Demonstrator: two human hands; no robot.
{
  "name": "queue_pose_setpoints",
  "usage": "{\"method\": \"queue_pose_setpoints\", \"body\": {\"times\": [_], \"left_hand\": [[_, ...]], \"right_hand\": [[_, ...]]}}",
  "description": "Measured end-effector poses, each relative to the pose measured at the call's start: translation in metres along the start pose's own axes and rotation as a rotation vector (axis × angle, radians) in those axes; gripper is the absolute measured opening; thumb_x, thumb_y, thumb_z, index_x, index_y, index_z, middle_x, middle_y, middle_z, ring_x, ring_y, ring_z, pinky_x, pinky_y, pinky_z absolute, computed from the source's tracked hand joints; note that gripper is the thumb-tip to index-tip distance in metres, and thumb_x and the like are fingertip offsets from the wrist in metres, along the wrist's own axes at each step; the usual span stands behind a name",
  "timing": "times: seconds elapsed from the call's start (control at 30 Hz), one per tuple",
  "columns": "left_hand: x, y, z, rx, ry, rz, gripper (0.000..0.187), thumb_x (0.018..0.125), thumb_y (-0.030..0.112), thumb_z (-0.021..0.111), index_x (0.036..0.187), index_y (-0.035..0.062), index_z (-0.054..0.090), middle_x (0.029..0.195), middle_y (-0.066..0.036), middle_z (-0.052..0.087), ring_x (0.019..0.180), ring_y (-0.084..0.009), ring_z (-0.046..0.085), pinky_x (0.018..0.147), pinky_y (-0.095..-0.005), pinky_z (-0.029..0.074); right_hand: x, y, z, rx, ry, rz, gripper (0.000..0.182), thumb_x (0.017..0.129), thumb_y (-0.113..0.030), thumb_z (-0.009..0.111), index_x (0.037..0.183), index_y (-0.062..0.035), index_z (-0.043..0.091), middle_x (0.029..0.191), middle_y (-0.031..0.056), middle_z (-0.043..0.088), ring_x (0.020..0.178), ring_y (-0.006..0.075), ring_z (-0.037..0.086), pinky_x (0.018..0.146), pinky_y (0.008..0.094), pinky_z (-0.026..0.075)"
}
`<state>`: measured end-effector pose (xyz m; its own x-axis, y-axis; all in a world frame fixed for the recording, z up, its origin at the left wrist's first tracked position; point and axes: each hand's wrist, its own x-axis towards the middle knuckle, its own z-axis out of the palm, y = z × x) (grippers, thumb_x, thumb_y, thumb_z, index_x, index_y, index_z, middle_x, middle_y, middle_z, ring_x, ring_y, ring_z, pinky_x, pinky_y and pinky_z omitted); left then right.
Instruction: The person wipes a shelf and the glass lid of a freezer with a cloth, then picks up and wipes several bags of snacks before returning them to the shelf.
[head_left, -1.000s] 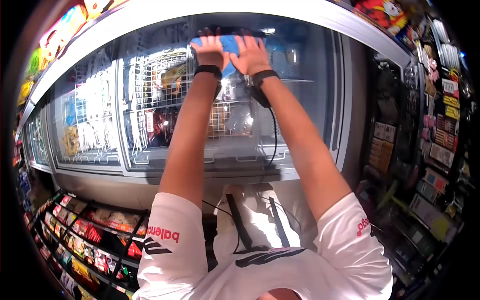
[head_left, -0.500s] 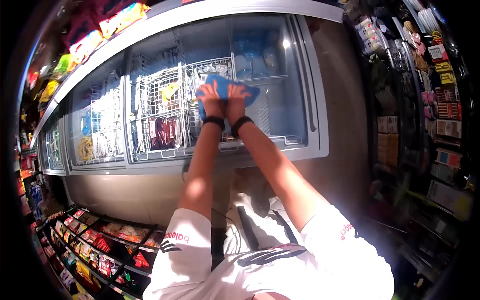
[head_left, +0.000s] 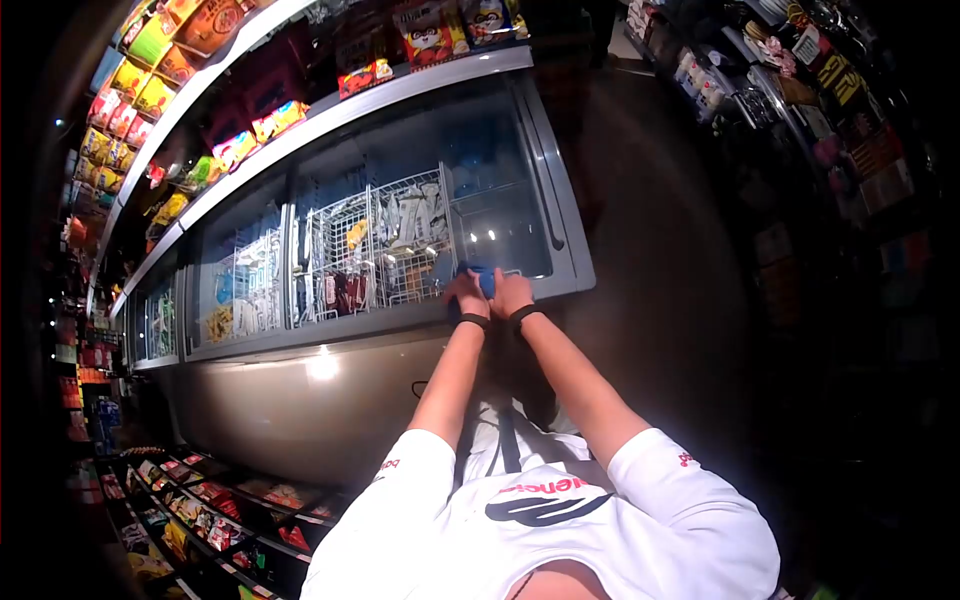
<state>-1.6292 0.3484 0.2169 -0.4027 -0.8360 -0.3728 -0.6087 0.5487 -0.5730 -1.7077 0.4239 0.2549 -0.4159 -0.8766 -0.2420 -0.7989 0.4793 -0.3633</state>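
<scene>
A bunched blue cloth (head_left: 485, 281) is between my two hands, over the front edge of a chest freezer (head_left: 420, 318) with a glass top. My left hand (head_left: 466, 294) grips the cloth from the left, its fingers curled inward. On the other side, my right hand (head_left: 514, 293) has its fingers closed on the same cloth. Part of the cloth is hidden behind my fingers. Under the glass, white wire baskets (head_left: 337, 222) hold packaged goods, with white packs (head_left: 412, 215) in the one closest to my hands.
Colourful snack packs (head_left: 430, 35) line the shelf above the freezer's back edge. Low racks of packets (head_left: 215, 505) stand at the lower left. Hanging goods (head_left: 790, 90) fill the shelving at right, beyond a dark aisle floor (head_left: 660, 220).
My hands were spread flat on the cloth over the glass; now they are drawn back to the freezer's front edge with the cloth bunched between them. The view has shifted and darkened.
</scene>
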Motion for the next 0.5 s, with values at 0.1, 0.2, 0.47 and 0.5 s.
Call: {"method": "queue_pose_setpoints", "body": {"times": [0.1,0.2,0.47,0.5], "left_hand": [[0.000,0.010,-0.014,-0.068,-0.128,0.004,0.045,0.108,0.032,0.039,0.153,0.0254,0.042,0.122,-0.016,0.061,0.090,-0.0400,0.070,0.053,-0.0597,0.055],[-0.010,0.001,-0.037,0.115,-0.101,0.149,0.044,0.106,0.038,0.044,0.145,0.0195,0.048,0.116,-0.018,0.067,0.083,-0.0404,0.071,0.054,-0.0590,0.055],[0.046,0.030,-0.024,-0.073,0.051,-0.016,0.040,0.110,0.029,0.034,0.114,0.0082,0.068,0.091,-0.014,0.074,0.068,-0.0362,0.071,0.072,-0.0567,0.054],[0.052,0.032,-0.046,-0.007,-0.081,-0.090,0.040,0.110,0.031,0.034,0.117,0.0097,0.067,0.087,-0.009,0.075,0.066,-0.0316,0.071,0.073,-0.0560,0.052]], "right_hand": [[-0.008,0.011,-0.008,0.019,-0.070,0.041,0.069,0.086,-0.045,0.069,0.138,-0.0051,0.050,0.101,0.0217,0.074,0.095,0.0388,0.073,0.082,0.0490,0.058],[-0.005,0.006,-0.012,-0.069,-0.093,0.097,0.058,0.089,-0.041,0.066,0.136,-0.0102,0.051,0.111,0.0165,0.074,0.101,0.0307,0.073,0.084,0.0430,0.057],[0.062,-0.018,-0.025,-0.922,-0.127,0.140,0.031,0.102,-0.041,0.049,0.124,-0.0200,0.051,0.091,0.0012,0.057,0.087,0.0213,0.057,0.052,0.0373,0.042],[0.076,-0.014,-0.029,-1.005,-0.146,0.085,0.027,0.102,-0.035,0.052,0.124,-0.0211,0.052,0.090,0.0005,0.061,0.090,0.0193,0.060,0.046,0.0344,0.040]]}}
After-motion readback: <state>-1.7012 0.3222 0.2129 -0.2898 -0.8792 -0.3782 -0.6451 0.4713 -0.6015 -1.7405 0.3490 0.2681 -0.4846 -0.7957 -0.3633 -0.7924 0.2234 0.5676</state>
